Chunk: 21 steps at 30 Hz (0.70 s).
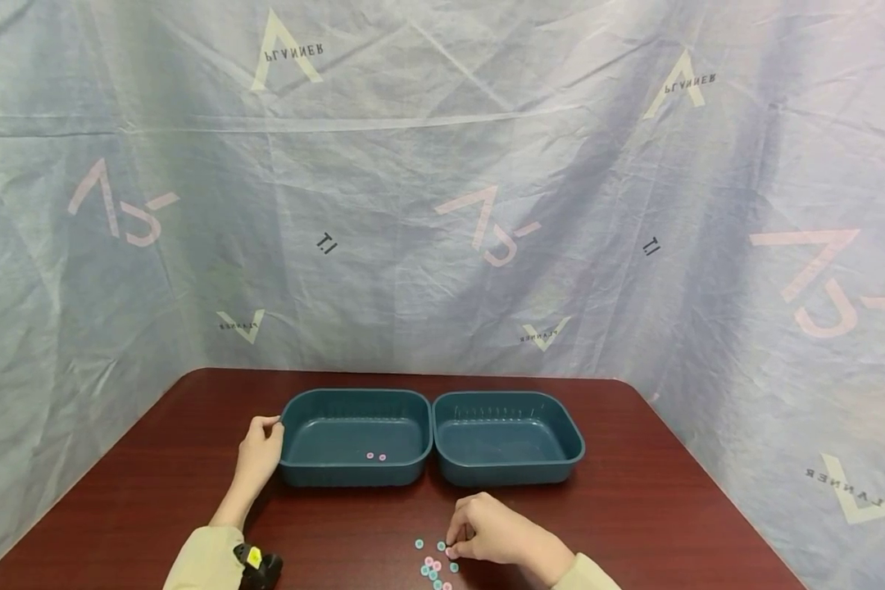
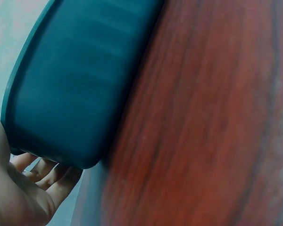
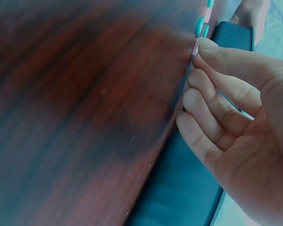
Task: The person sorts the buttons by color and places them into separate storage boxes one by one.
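My left hand [image 1: 260,451] grips the left end of a dark teal plastic bin [image 1: 350,475]. In the left wrist view its fingers [image 2: 61,186] curl against the bin's end wall. Two small pink buttons [image 1: 383,457] lie on that bin's floor. My right hand [image 1: 501,528] is down at the table in front of the bins, thumb and index finger pinching a pink button [image 3: 195,47]. Just left of those fingertips, several loose pink and light-blue buttons [image 1: 433,575] lie scattered on the tabletop.
A second teal bin [image 1: 509,473] stands right beside the first, their ends close together. Both are on a reddish-brown wooden table [image 1: 656,508]. A pale printed cloth [image 1: 383,270] hangs behind and around the table.
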Motion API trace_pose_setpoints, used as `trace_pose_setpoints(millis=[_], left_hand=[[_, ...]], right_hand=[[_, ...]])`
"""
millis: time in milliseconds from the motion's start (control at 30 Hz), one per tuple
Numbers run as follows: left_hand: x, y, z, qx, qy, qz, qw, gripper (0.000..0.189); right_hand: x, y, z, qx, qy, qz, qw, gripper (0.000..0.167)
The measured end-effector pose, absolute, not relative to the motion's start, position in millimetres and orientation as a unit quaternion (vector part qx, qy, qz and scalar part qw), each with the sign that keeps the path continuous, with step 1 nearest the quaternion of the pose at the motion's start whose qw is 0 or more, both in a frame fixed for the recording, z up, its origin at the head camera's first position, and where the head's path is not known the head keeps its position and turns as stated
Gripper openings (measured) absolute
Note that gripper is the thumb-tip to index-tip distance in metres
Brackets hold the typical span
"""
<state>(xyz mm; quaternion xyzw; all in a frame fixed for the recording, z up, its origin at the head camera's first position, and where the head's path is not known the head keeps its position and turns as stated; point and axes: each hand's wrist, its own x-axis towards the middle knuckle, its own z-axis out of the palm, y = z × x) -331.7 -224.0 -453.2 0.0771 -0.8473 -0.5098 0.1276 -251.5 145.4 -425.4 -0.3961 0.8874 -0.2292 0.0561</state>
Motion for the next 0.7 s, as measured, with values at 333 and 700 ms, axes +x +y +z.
trace_pose_setpoints(millis=[333, 700], left_hand=[[-328.6, -221.7, -452.2, 0.079, -0.847, -0.510, 0.132, 0.044], [-329.1, -222.5, -451.3, 0.076, -0.847, -0.511, 0.128, 0.046]], right_hand=[[-250.7, 143.6, -427.1, -0.404, 0.884, -0.229, 0.050, 0.004], [-252.5, 141.1, -427.5, -0.402, 0.892, -0.206, 0.022, 0.006]])
